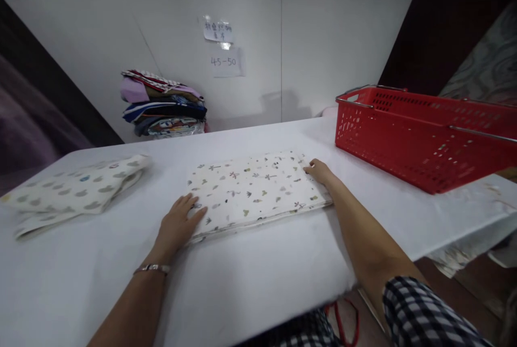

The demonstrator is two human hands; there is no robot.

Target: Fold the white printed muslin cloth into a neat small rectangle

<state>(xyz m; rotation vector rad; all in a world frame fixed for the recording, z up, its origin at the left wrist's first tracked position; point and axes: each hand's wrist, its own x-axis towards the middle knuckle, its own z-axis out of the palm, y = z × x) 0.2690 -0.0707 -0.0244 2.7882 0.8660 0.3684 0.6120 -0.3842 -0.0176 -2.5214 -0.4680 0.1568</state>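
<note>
A folded white cloth (258,188) printed with small palms and leaves lies flat on the white table in front of me, several layers showing along its near edge. My left hand (180,223) rests on its left end, fingers stretched out and thumb apart. At the opposite end my right hand (320,170) touches the right edge, its fingers lying over the cloth and partly turned from view. Farther left is another folded white cloth (81,188) with grey cloud-like shapes, which neither hand touches.
A red plastic basket (388,137) with metal handles stands at the right of the table (266,277). Against the wall at the back left sits a stack of folded fabrics (165,104). Two paper notes (226,62) are stuck on the wall.
</note>
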